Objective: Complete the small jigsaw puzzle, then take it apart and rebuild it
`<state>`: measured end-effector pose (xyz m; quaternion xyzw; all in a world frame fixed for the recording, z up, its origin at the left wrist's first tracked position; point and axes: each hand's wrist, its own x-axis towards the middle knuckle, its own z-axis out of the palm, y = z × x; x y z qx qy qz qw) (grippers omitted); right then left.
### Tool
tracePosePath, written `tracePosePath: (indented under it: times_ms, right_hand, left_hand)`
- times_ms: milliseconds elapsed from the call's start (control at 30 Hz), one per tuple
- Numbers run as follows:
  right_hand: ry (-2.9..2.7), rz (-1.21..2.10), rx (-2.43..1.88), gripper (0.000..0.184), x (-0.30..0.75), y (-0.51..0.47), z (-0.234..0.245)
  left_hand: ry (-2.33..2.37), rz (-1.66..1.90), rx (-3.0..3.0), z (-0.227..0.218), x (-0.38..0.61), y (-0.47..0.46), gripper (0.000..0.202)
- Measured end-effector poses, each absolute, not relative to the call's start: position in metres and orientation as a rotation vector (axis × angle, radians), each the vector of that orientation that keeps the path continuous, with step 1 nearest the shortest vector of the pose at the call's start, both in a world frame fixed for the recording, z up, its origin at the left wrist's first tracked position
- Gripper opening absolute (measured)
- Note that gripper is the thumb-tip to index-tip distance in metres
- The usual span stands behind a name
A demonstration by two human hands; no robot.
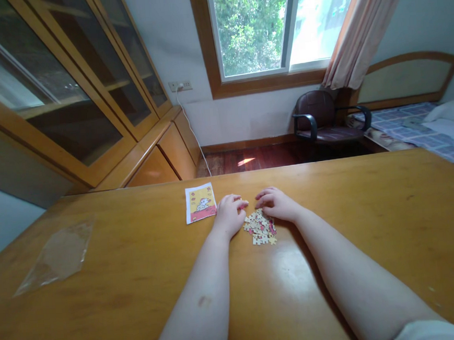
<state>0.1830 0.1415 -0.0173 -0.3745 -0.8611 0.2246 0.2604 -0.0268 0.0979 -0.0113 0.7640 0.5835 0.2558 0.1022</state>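
- Left hand (pixel 229 214): at the upper left edge of the pile (pixel 260 227), fingers bent and drawn in towards the thumb. Something small and pale may sit at the fingertips, but it is too small to say whether a piece is gripped.
- Right hand (pixel 279 203): just beyond the upper right edge of the pile, palm down, fingers curled loosely inward. Whether anything is pinched under them is hidden.
- The pile of jigsaw pieces lies between the two hands and a little nearer the person than the fingertips, heaped and overlapping. Most show pale sides; a few show pink or red, and a yellow piece (pixel 273 241) lies at the near right edge.
- Card (pixel 201 202): just left of the left hand, picture up, a white cartoon animal on yellow and pink.
- Bag (pixel 60 251): clear, flat on the table (pixel 371 206), well to the left of the left hand.
- Step in hand, as I judge it: sorting or spreading the heap; no joined section can be made out.
- The next move seems to call for a light fingertip pinch on one thin piece at the pile's rim, freeing it without dragging its neighbours, then turning it printed side up.
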Motion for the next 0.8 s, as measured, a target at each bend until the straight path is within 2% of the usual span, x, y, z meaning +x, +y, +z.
tracePosePath:
  times_ms: [133, 433, 633, 800]
  right_hand:
    - [-2.388, 0.572, -0.991, 0.028, 0.184, 0.139, -0.017]
    - [-2.258, 0.640, -0.976, 0.004, 0.183, 0.141, -0.015]
    - [-2.057, 0.437, -1.182, 0.007, 0.188, 0.150, -0.023]
    - [-2.134, 0.300, -1.237, 0.008, 0.191, 0.153, -0.029]
  left_hand:
    - [1.543, 0.712, 2.328, -0.008, -0.024, 0.093, 0.026]
    - [1.528, 0.672, 2.311, -0.008, -0.023, 0.092, 0.015]
    - [1.511, 0.693, 2.286, -0.005, -0.022, 0.093, 0.012]
    - [1.492, 0.711, 2.263, -0.004, -0.023, 0.097, 0.011]
